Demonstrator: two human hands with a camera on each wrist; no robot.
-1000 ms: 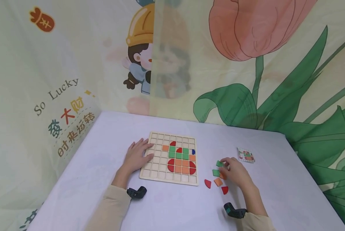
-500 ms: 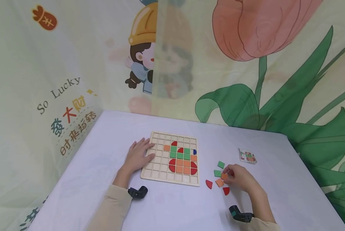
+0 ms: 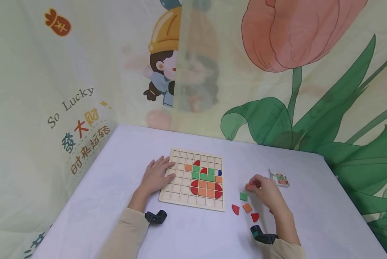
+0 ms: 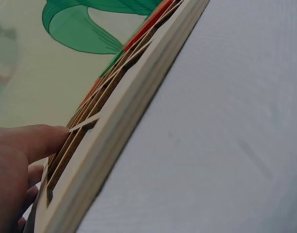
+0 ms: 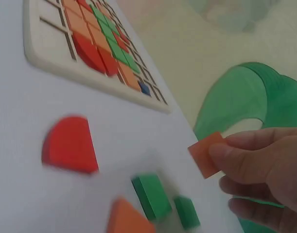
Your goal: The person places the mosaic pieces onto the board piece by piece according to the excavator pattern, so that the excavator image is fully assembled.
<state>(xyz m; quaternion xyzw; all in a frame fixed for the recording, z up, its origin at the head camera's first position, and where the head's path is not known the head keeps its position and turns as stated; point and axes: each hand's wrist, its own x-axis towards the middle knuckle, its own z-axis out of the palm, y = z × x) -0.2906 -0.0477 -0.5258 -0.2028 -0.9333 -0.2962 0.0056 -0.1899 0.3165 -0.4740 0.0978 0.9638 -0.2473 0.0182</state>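
Note:
A wooden grid board [image 3: 180, 192] lies on the white table, partly filled with red, green, orange and blue tiles. My left hand [image 3: 157, 175] rests flat on the board's left edge; in the left wrist view a finger [image 4: 34, 141] lies on the board's frame [image 4: 119, 126]. To the right of the board, my right hand [image 3: 253, 186] pinches an orange square tile [image 3: 248, 186] just above the table. The right wrist view shows this orange tile [image 5: 205, 154] held between thumb and fingers [image 5: 250, 155].
Loose pieces lie below the right hand: a green square [image 3: 243, 196], an orange square [image 3: 247, 207] and two red quarter-rounds [image 3: 235, 209] [image 3: 254, 217]. A small pattern card [image 3: 279, 178] lies right of the hand. Printed cloth walls close in the table's back and left.
My right hand has picked the orange tile out of the loose pile and lifted it a little toward the far side. The left hand has stayed on the board.

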